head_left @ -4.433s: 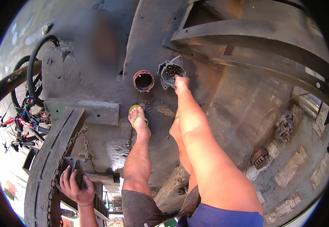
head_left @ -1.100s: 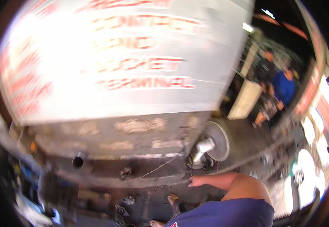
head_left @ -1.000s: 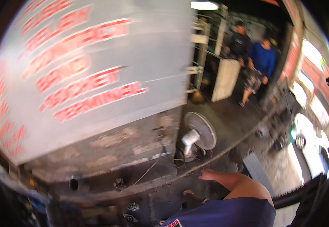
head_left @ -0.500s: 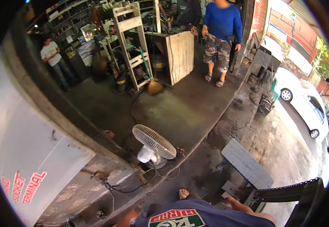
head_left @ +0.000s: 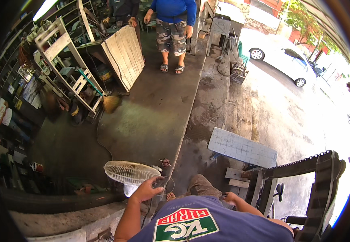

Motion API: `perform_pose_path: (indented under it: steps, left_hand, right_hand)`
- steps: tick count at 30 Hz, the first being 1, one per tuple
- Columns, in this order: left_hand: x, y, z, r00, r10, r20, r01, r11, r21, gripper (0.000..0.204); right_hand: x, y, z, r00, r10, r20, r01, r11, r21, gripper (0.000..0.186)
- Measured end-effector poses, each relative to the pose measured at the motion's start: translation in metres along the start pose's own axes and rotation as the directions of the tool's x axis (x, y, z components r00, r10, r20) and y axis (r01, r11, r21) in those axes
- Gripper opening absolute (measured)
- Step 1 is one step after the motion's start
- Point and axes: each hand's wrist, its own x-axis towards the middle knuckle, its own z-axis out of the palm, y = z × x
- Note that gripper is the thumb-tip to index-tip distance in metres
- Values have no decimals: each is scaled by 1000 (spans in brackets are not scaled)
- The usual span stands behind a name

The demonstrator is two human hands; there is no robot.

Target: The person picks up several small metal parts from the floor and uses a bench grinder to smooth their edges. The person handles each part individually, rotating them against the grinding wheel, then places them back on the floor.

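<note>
My left hand point(head_left: 147, 189) is raised just in front of a white electric fan point(head_left: 131, 171), overlapping the lower edge of its round cage. The thumb and fingers are apart, and nothing shows between them. Whether the fingertips touch the fan cannot be made out. My right hand point(head_left: 230, 197) hangs low beside my right thigh, near a dark metal frame point(head_left: 259, 189). Its fingers are small and partly hidden; a dark spot shows at their tips. Behind the fan, a small reddish object point(head_left: 165, 162) lies by the floor's edge.
A grey-topped bench point(head_left: 242, 147) stands ahead right. A broom point(head_left: 110, 103) leans on a tall frame point(head_left: 68, 52), next to a wooden panel point(head_left: 124, 56). A person in blue point(head_left: 173, 16) stands ahead, with others farther left. A white car point(head_left: 281, 56) is parked outside.
My view has swung to the right. My left hand has come up from low by my side to the fan. The person in blue stands with feet more level.
</note>
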Motion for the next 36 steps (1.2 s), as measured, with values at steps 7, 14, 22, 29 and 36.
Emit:
perform_pose_path:
  steps: [7, 14, 22, 29, 36]
  left_hand:
    - [100, 3, -38, 978, -141, -156, 170, 968, 186, 60]
    - [187, 25, -24, 877, -381, -294, 456, 854, 251, 64]
    - [214, 4, -36, 823, -410, -394, 519, 824, 226, 66]
    - [234, -5, -25, 810, -438, -391, 519, 845, 130, 68]
    - [226, -5, -32, 846, -380, -375, 443, 892, 95, 67]
  right_hand:
    - [83, 66, -34, 965, 97, 244, -51, 981, -187, 56]
    - [193, 6, -229, 973, 118, -199, -88, 984, 152, 40]
    - [255, -129, -375, 956, -63, -286, 86, 994, 69, 42]
    - [256, -126, -352, 992, -115, -42, 113, 992, -52, 46]
    - [251, -71, -317, 997, 58, 55, -39, 955, -294, 48]
